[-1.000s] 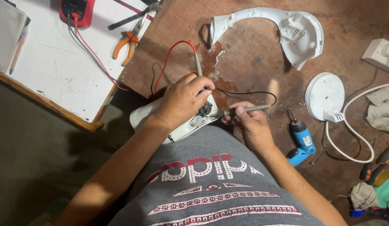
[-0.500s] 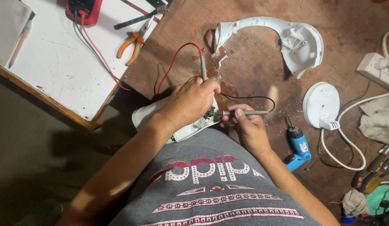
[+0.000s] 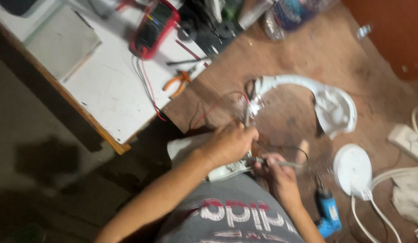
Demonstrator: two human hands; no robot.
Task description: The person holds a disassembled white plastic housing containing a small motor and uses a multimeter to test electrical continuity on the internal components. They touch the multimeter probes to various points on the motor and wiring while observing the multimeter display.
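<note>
Since the earlier frame our view has swung up, bringing the meter (image 3: pixel 153 28) into sight. Our left hand (image 3: pixel 229 144) grips one probe (image 3: pixel 247 118), our right hand (image 3: pixel 278 173) another, both closed over the white casing (image 3: pixel 227 170) at the floor's near edge.
</note>
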